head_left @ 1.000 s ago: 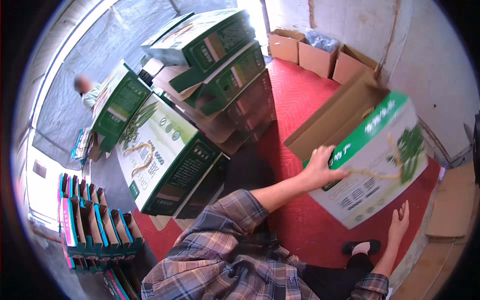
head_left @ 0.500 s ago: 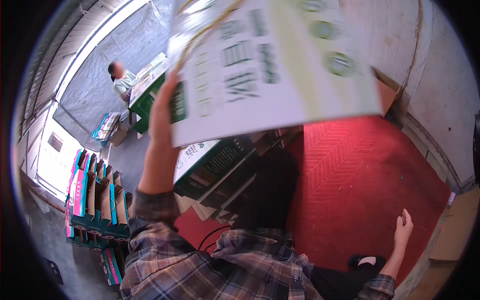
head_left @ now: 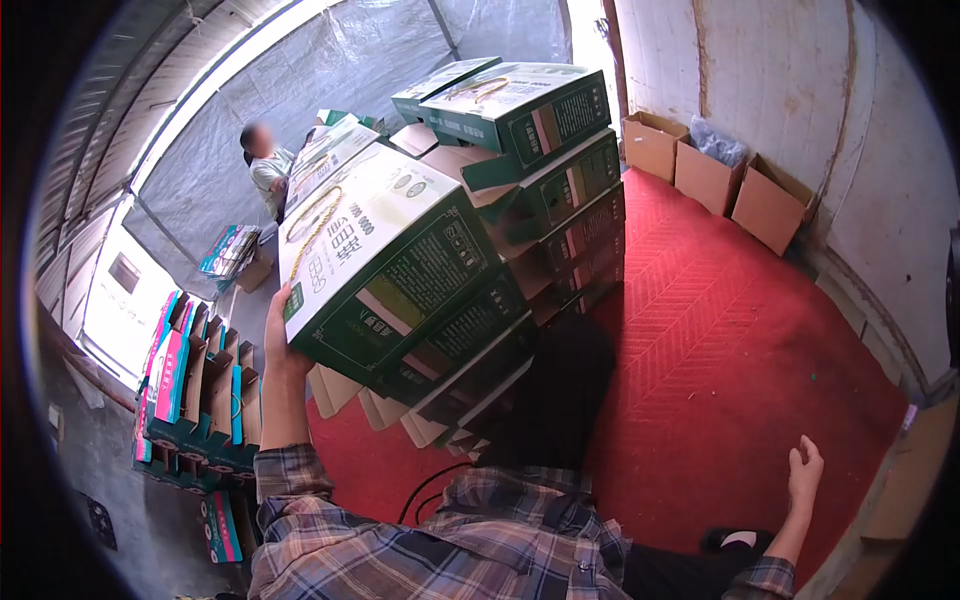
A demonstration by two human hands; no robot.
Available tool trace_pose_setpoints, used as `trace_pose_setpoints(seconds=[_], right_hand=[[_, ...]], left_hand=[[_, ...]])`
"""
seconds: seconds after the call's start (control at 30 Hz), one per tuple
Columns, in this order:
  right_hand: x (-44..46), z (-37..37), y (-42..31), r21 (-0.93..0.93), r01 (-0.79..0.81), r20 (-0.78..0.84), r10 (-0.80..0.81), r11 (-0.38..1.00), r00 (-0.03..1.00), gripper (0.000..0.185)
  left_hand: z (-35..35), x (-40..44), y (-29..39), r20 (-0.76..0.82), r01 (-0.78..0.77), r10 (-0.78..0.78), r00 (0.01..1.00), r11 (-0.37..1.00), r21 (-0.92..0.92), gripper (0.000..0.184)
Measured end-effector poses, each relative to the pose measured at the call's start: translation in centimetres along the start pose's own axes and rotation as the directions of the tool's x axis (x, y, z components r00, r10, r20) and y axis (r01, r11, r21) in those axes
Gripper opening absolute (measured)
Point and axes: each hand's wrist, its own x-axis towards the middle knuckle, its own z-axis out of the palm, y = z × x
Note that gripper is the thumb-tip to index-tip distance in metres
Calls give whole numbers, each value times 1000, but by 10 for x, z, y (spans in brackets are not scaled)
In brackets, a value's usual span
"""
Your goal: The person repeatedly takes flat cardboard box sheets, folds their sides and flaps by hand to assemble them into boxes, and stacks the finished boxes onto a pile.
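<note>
Box has come down from high in view, now atop the green stack. Left hand grip clamped on its near-left corner; right hand grip apart, above red mat.

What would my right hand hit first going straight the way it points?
Probably the wall; the way from your right hand over the red mat looks free, though depth is unclear.
</note>
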Motion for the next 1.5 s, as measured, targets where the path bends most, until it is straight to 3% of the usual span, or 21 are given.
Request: trace_pose_setpoints(seconds=[0.43,0.53,0.6,0.63,0.7,0.73,0.77,0.8,0.83,0.9,0.97,1.0,1.07,1.13,1.17,1.2,1.23,1.27,1.3,1.37,1.5], right_hand=[[-4,-3,-13,-40,-28,28,30,999,999,44],[-3,-4,-14,-59,-19,42,22,998,999,45],[-5,-4,-20,-54,-35,44,38,998,998,45],[-6,-5,-21,-51,-47,45,49,998,998,45],[-2,-5,-11,-31,-44,47,45,999,998,45],[-2,-4,-9,-12,-34,50,35,999,998,45],[-2,-4,-8,-11,-39,49,39,999,998,45],[-3,-4,-10,-24,-45,51,46,999,998,45],[-3,-4,-13,-35,-49,53,51,998,997,45],[-4,-3,-16,-40,-58,56,60,998,997,45],[-6,-2,-23,-48,-70,60,73,996,995,45],[-8,-1,-30,-63,-90,56,93,994,994,45],[-12,-3,-28,-82,-125,48,129,989,990,45],[-12,-6,-23,-54,-99,65,102,994,993,45],[-12,-9,-21,-55,-108,60,111,993,992,45],[-12,-11,-21,-56,-111,62,114,992,992,45],[-12,-10,-19,-58,-114,68,118,992,991,45],[-10,-9,-13,-59,-117,70,121,991,990,45],[-7,-10,-5,-57,-113,71,117,992,991,46],[-5,-8,3,-57,-115,73,119,992,990,46],[0,-5,8,-85,-117,119,127,989,985,46]], left_hand=[[6,10,0,-60,-19,26,998,993,118,51],[-5,10,6,-101,-52,78,992,968,245,50],[-24,17,14,-208,-117,236,949,878,464,45],[-29,18,20,-206,-114,233,951,877,466,45],[-31,18,30,-97,-213,444,891,597,774,41],[-11,17,24,-95,-371,659,746,530,762,38],[9,9,21,-92,-371,657,748,530,763,38],[51,-12,20,158,-372,830,535,64,926,37],[84,-29,15,465,-231,823,325,-408,883,35],[114,-49,-9,447,-576,785,429,-143,805,30],[142,-64,-48,655,-708,487,577,-102,699,24],[160,-63,-74,725,-735,353,591,-136,665,24],[157,-51,-137,584,-585,86,807,246,773,26],[120,-34,-217,377,-262,-159,912,482,836,27],[93,-23,-254,363,-243,-243,899,411,878,32],[79,-21,-283,261,-111,-339,904,404,908,35],[62,-15,-310,288,-146,-385,877,358,922,37],[30,-5,-344,168,18,-507,845,342,939,39],[15,0,-366,165,22,-510,844,340,940,39],[3,6,-398,14,423,-694,720,455,784,39],[-2,-1,-424,170,425,-744,646,535,730,38]])
